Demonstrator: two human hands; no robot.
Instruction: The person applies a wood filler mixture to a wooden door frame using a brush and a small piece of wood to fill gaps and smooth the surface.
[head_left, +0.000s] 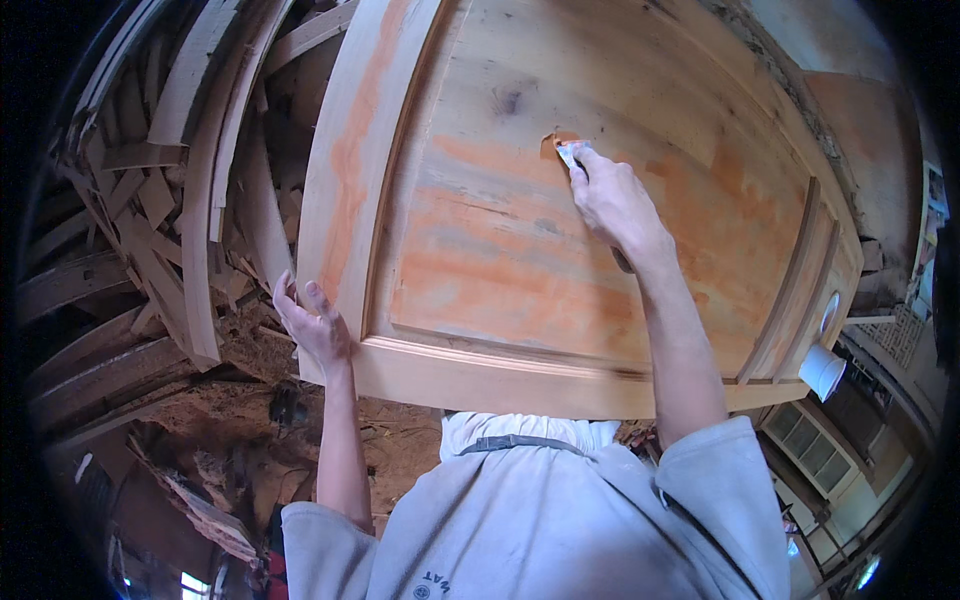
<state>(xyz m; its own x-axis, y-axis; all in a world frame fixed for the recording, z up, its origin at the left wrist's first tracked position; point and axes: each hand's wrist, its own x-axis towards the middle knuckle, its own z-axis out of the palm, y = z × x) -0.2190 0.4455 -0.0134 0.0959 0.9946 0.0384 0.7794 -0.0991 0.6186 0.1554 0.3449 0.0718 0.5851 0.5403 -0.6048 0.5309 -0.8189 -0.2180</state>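
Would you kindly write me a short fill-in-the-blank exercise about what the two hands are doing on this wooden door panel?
1. The right hand presses a small scraper against the door's ____ panel.
2. The left hand grips the door's ____ edge.
3. The filler smeared on the wood is ____ in colour.
4. A ____ cup sits near the door's right corner.

Missing words: centre; left; orange; white

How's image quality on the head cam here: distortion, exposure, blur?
Head view: strong fisheye, so the wooden door panel bows toward the rim, with black vignette in the corners. Daylight is soft and even on the panel; the scrap wood pile at left falls into shadow. Right hand with its small scraper is sharp; left hand is also clear. The white cup is nearly blown out.
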